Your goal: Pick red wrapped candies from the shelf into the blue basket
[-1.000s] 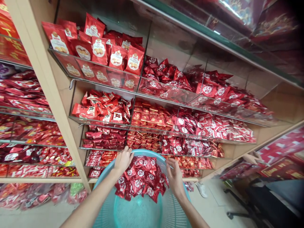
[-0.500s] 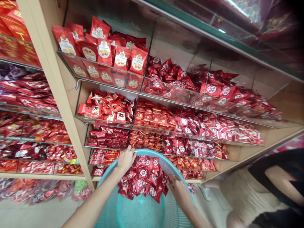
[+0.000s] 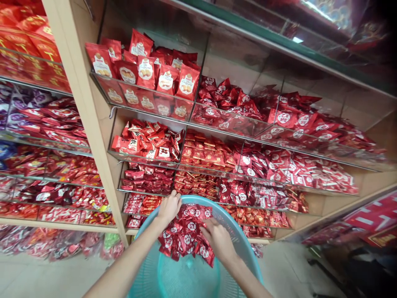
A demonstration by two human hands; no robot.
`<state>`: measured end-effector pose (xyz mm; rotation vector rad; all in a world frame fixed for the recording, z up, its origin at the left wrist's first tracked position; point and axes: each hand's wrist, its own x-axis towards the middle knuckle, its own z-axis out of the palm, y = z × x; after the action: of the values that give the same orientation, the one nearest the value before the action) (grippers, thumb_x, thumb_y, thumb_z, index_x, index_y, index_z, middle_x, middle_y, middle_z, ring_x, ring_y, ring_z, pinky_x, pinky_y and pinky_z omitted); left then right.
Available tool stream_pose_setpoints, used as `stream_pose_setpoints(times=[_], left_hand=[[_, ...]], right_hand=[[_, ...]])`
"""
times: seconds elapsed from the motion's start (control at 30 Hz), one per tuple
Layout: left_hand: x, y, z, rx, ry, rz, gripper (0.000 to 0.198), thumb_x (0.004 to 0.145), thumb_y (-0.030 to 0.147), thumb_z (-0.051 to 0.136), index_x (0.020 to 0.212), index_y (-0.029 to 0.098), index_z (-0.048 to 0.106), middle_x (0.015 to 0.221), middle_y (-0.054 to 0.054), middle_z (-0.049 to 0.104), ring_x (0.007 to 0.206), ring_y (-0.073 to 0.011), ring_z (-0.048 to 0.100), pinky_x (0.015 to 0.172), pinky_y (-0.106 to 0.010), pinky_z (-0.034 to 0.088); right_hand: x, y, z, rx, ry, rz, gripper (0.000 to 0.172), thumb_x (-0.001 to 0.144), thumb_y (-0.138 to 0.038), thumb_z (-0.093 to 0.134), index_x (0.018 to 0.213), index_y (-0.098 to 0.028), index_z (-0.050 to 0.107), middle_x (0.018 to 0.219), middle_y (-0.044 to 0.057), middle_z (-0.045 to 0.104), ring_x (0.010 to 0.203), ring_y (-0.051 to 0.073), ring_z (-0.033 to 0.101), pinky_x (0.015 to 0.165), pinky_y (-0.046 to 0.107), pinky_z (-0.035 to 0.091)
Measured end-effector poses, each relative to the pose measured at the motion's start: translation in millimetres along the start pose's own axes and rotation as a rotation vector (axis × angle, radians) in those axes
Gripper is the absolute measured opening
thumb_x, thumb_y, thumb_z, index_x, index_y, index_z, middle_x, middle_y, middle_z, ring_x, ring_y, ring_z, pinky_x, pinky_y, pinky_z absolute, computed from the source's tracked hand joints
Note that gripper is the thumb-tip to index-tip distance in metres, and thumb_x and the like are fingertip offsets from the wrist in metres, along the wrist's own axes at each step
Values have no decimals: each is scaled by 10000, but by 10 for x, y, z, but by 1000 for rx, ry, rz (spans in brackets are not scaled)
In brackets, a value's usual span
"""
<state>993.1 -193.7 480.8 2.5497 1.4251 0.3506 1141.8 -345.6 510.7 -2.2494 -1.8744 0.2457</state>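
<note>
A round teal plastic basket (image 3: 248, 236) fills the lower middle of the view. Small red packets with white round labels (image 3: 189, 239) lie heaped against its far side; the near part of its bottom shows bare. My left hand (image 3: 170, 206) is closed over the far left rim of the basket. Inside it, my right hand (image 3: 218, 238) rests on the right side of the heap, fingers spread over the packets, with nothing seen lifted in them.
Shelves with glass fronts (image 3: 145, 99) rise just beyond the basket, full of red packets. A wooden upright (image 3: 83, 103) divides them from more shelves at left. Clear bags of packets (image 3: 62, 244) lie on the floor (image 3: 40, 277). Dark shapes blur at lower right.
My right hand has moved left, from the basket's right side onto the packets. The shelves have shifted rightward in view, and the person at the right has mostly gone out of view.
</note>
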Motion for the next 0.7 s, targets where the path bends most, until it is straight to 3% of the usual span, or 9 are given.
stream_pose_setpoints(times=[0.07,0.17,0.33,0.53,0.7], left_hand=[[4,-19,-8,-19,-12,13,324,929,272,259,1029,177,552,1100,-62,514,848,-159,605,736,-266,456],[0,-41,-2,-37,-18,25,312,919,258,274,1045,185,550,1103,-61,517,873,-168,607,741,-268,462],[-10,-37,15,-58,-7,7,289,912,267,303,1023,180,555,1087,-63,520,873,-163,607,744,-262,461],[16,-56,45,-41,13,29,301,924,273,277,1026,175,543,1082,-70,517,874,-171,603,748,-278,458],[16,-64,53,-40,11,30,302,924,270,268,1013,175,540,1065,-64,518,853,-167,603,736,-276,454]], right_hand=[[113,-186,70,65,-44,-113,280,903,-247,418,1099,-233,618,1073,75,653,863,187,662,742,258,464],[284,-417,237,73,-92,-144,292,886,-271,461,1133,-220,609,1100,90,641,898,201,652,756,273,466],[380,-518,407,125,-110,-165,219,881,-216,457,847,-211,673,918,52,658,801,173,640,709,249,440],[255,-239,254,558,84,-153,341,882,-375,444,646,-192,609,634,3,594,598,142,543,596,240,398],[163,234,2,1054,229,212,375,688,-548,629,646,-177,586,482,-33,524,412,102,409,410,227,316]])
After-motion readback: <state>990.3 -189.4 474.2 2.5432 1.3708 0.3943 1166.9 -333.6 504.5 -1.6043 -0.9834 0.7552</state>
